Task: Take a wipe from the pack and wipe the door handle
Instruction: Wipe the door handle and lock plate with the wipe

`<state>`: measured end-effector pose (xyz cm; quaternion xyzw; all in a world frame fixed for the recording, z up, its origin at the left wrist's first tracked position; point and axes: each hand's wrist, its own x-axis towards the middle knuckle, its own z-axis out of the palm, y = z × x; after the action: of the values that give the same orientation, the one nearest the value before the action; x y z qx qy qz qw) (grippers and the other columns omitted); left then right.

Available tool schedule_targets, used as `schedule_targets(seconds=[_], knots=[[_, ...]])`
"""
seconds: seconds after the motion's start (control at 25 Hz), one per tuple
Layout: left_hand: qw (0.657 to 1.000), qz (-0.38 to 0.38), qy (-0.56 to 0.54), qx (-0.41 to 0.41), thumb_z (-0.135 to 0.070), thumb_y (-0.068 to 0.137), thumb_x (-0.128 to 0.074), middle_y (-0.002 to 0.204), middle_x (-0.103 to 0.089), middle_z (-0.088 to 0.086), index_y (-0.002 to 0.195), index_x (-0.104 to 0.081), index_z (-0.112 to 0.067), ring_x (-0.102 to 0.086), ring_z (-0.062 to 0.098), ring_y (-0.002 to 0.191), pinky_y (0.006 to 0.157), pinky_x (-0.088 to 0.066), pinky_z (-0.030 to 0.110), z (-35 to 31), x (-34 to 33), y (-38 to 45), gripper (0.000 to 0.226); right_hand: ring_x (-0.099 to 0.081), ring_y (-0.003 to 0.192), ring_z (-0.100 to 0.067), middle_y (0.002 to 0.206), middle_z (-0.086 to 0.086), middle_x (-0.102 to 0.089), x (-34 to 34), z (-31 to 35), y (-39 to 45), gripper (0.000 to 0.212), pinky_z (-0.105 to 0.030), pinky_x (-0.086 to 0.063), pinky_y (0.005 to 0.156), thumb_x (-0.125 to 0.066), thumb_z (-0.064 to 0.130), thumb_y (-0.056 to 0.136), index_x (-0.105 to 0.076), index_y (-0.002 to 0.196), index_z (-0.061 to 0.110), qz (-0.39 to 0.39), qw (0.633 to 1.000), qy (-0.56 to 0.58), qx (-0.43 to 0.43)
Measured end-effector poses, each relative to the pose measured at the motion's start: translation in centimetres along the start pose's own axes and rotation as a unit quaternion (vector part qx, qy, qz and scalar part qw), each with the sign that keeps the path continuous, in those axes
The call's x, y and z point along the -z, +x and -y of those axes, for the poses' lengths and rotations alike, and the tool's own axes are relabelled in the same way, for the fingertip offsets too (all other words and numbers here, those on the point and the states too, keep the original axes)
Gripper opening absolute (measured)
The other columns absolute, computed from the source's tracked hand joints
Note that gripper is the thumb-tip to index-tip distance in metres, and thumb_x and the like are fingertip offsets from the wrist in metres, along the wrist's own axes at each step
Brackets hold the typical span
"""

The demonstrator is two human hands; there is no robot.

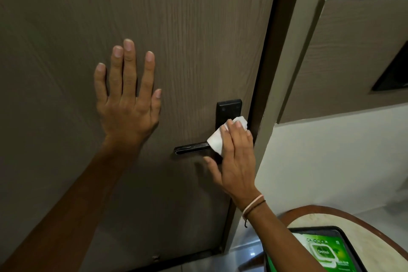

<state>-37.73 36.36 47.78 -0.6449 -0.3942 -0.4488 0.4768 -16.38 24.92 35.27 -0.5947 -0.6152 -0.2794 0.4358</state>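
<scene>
A black lever door handle [191,148] juts left from a black backplate [228,109] on the brown wood-grain door [187,28]. My right hand [236,157] presses a folded white wipe [217,141] against the base of the handle, where lever and plate meet. My left hand [127,95] lies flat on the door with fingers spread, to the left of the handle. The green wipe pack [324,252] lies on a black tray [344,240] at the bottom right.
The tray sits on a round table [375,247] with a brown rim, close to the door frame [284,73]. A white wall and a brown wall panel [353,57] stand on the right.
</scene>
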Motion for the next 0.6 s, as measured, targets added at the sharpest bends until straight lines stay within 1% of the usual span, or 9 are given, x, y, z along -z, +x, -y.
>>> schedule_targets(seconds=[0.08,0.12,0.16,0.24,0.32,0.36,0.48,0.52,0.6], knots=[[1.0,-0.004,-0.003,0.001,-0.036,0.11,-0.034,0.171,-0.021,0.019,0.167,-0.017,-0.014,0.005,0.024,0.162,0.133,-0.001,0.046,0.0,0.0,0.0,0.064,-0.04,0.141,-0.027,0.144,-0.009,-0.045,-0.1,0.5,0.6,0.062,-0.03,-0.015,0.128,-0.044,0.061,0.097,-0.045,0.137,0.013,-0.008,0.998,0.053,-0.032],[1.0,-0.006,-0.001,0.0,-0.037,0.11,-0.033,0.173,-0.013,0.016,0.167,-0.017,-0.015,0.005,0.024,0.162,0.133,-0.001,0.046,0.0,0.0,0.0,0.063,-0.046,0.132,-0.027,0.136,-0.008,-0.051,-0.3,1.2,0.9,0.057,-0.03,-0.013,0.127,-0.042,0.062,0.098,-0.05,0.129,0.015,-0.006,0.998,0.059,-0.032],[1.0,-0.008,0.002,-0.002,-0.037,0.11,-0.032,0.173,-0.005,0.014,0.168,-0.017,-0.015,0.004,0.024,0.162,0.134,-0.001,0.046,0.0,0.0,0.0,0.063,-0.05,0.124,-0.026,0.127,-0.008,-0.058,-0.6,2.1,1.2,0.052,-0.03,-0.01,0.127,-0.04,0.062,0.098,-0.053,0.122,0.017,-0.002,0.999,0.05,-0.013],[1.0,-0.008,-0.002,-0.002,-0.038,0.11,-0.03,0.173,0.002,0.01,0.167,-0.018,-0.015,0.003,0.024,0.163,0.134,-0.002,0.046,0.0,0.0,0.1,0.063,-0.052,0.113,-0.023,0.113,-0.008,-0.068,-1.1,3.2,1.2,0.049,-0.03,-0.006,0.125,-0.039,0.06,0.099,-0.056,0.115,0.017,0.003,0.999,0.018,0.047],[1.0,-0.01,-0.005,-0.002,-0.038,0.109,-0.031,0.174,0.005,0.009,0.167,-0.019,-0.015,0.002,0.025,0.163,0.134,-0.002,0.046,0.1,-0.1,0.0,0.064,-0.051,0.115,-0.024,0.119,-0.008,-0.064,-1.2,2.8,1.2,0.051,-0.029,-0.007,0.126,-0.04,0.06,0.099,-0.055,0.119,0.016,-0.003,0.999,0.002,0.051],[1.0,-0.011,-0.004,-0.002,-0.038,0.109,-0.031,0.174,0.006,0.008,0.167,-0.019,-0.015,0.002,0.025,0.163,0.133,-0.002,0.046,0.2,-0.2,-0.1,0.064,-0.05,0.121,-0.025,0.127,-0.008,-0.058,-1.1,2.2,1.2,0.053,-0.03,-0.009,0.126,-0.042,0.06,0.098,-0.053,0.124,0.014,-0.011,1.0,0.009,0.02],[1.0,-0.015,-0.012,0.0,-0.038,0.109,-0.032,0.175,0.007,0.008,0.167,-0.017,-0.015,0.002,0.025,0.163,0.133,-0.002,0.046,0.1,-0.4,-0.1,0.065,-0.043,0.138,-0.029,0.146,-0.012,-0.042,-0.7,1.7,0.5,0.067,-0.03,-0.026,0.124,-0.047,0.059,0.098,-0.04,0.142,0.008,-0.042,0.989,0.089,-0.108],[1.0,-0.017,-0.012,0.0,-0.038,0.109,-0.032,0.175,0.007,0.008,0.168,-0.017,-0.015,0.002,0.025,0.163,0.133,-0.002,0.046,0.1,-0.4,-0.1,0.064,-0.04,0.143,-0.029,0.152,-0.013,-0.038,-0.4,2.3,0.2,0.072,-0.029,-0.028,0.124,-0.046,0.059,0.099,-0.034,0.146,0.006,-0.045,0.98,0.129,-0.143],[1.0,-0.017,-0.011,-0.001,-0.038,0.109,-0.03,0.175,0.006,0.008,0.168,-0.016,-0.015,0.002,0.025,0.163,0.133,-0.002,0.046,0.1,-0.5,0.0,0.064,-0.031,0.151,-0.021,0.16,-0.017,-0.033,0.0,4.1,0.0,0.078,-0.024,-0.027,0.124,-0.043,0.059,0.101,-0.026,0.152,0.003,-0.047,0.948,0.227,-0.218]])
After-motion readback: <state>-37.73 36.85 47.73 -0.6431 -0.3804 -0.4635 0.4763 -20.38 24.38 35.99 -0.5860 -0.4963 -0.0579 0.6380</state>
